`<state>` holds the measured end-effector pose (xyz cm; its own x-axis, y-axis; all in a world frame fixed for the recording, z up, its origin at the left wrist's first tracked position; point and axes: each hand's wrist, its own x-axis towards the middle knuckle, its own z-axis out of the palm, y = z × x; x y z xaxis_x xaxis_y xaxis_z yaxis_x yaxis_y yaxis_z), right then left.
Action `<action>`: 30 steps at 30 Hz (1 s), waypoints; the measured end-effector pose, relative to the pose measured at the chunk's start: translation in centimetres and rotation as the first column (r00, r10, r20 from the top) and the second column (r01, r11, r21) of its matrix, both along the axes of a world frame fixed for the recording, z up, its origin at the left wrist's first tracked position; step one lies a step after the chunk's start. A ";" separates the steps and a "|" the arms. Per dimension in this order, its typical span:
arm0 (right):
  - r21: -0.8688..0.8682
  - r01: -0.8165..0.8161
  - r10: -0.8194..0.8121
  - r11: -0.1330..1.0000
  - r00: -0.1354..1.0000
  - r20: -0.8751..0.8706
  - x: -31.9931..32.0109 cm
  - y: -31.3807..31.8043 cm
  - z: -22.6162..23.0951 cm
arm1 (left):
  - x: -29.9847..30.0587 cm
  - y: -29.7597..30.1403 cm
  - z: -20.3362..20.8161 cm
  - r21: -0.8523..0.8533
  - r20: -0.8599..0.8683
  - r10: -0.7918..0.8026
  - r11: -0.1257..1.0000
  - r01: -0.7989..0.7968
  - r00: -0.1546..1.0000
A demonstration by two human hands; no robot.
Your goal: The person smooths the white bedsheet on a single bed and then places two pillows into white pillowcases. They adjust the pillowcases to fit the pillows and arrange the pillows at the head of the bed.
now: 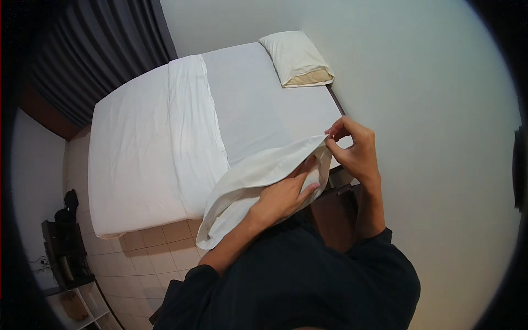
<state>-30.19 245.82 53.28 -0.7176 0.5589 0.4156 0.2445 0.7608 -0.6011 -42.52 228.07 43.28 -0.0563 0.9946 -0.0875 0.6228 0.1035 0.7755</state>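
At the far left of the frame, a dark shelf unit [63,245] stands well apart from your hands. In the upper left hangs a grey curtain [107,60]. Next comes the bed [245,104], with a white sheet [132,148] over its left part, folded back on itself, probably to leave the head end bare.

The white pillowcase [250,168] is at the lower centre, in front of your body and overlapping the bed's near edge. Your left hand [280,199] reaches into its mouth, thumb well apart from the fingers, seemingly to spread the layers; you can't tell whether the hidden fingertips hook any cloth.

At the upper centre, a pillow [291,52] lies by the wall [434,137], its yellowish end showing at its cover's opening. Right of centre, your right hand [357,148] has thumb and fingertips closed in a small pinch on the pillowcase's upper corner, which likely keeps the rim raised and taut against the sag toward the lower left.
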 end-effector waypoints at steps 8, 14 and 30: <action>0.177 0.037 -0.047 0.983 0.998 0.051 -0.1 0.0 -1.4 | -4.5 -10.3 4.1 0.447 -0.232 0.137 0.894 -0.019 0.963; 0.179 0.117 -0.121 0.977 0.993 0.013 0.5 1.1 -3.1 | -7.0 -16.0 0.3 0.313 -0.083 0.628 0.753 -0.579 0.773; 0.216 -0.854 0.776 0.473 0.520 0.358 -8.5 -14.0 -15.7 | -9.0 -15.2 -2.0 0.301 0.401 0.788 0.368 -0.880 0.467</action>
<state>-38.74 231.82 37.56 -0.8514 -0.4658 0.2410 -0.5215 0.8008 -0.2946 -51.50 212.92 41.30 -0.9089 0.3653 0.2013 0.2694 0.1457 0.9519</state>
